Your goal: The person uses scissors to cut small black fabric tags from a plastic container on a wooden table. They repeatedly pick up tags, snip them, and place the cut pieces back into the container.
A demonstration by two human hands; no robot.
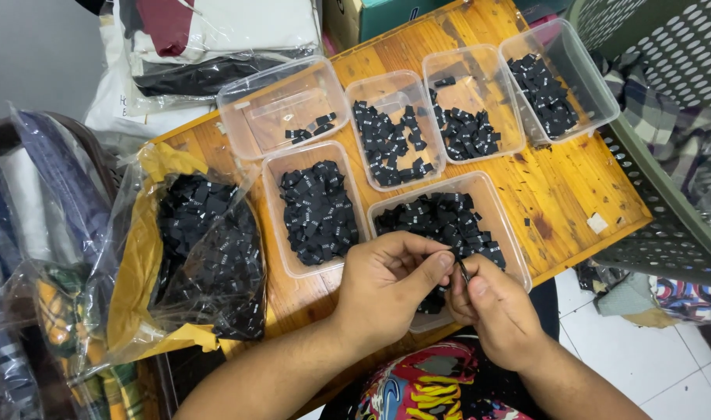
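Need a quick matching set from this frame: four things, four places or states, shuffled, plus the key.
Things:
1. clear plastic bag
2. far-left tub
3. green perforated basket
4. small black label

Places or states:
A. pinched between the left hand and right hand
B. at the right edge of the wooden table, checked cloth inside
C. nearly empty, only a few labels
D. left of the tubs, stuffed with black labels

Pairs: 1-D, 2-C, 3-B, 4-A
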